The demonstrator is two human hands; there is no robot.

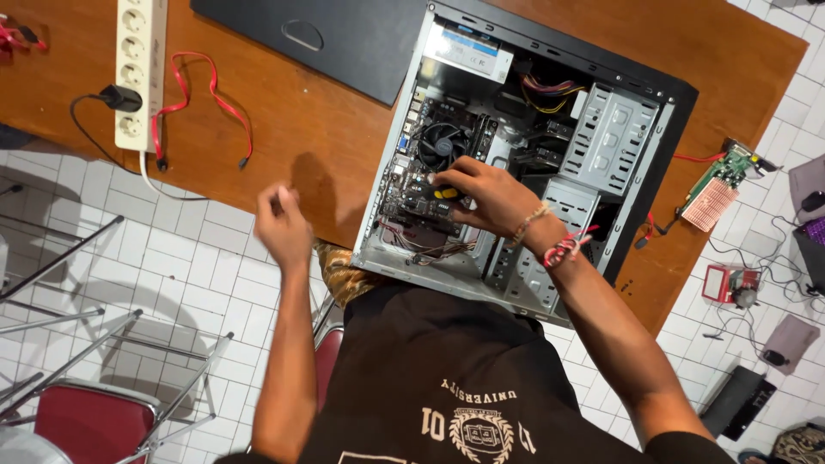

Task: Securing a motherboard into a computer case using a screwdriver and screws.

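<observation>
right hand (481,196) grips yellow-black screwdriver (443,193) over motherboard (430,167); left hand (282,225) blurred, closure unclear. slip could gouge board.

Yellow-black screwdriver (444,192) upright over motherboard (430,163), inside open computer case (524,163) lying flat on desk.

White square floor tiles (198,258) with dark grout run under a brown wooden bench (301,120), its top glossy under overhead light. On the bench, top left, a white power strip (140,69) with one black plug in it, and a red cable (206,94) looping just beside. Down left, a red padded chair (90,421) on a metal frame, more chair legs (51,258) slanting above it. On the floor at right: a green circuit card (722,185), a small red device (730,283), and black cables (773,258) trailing between them.
</observation>
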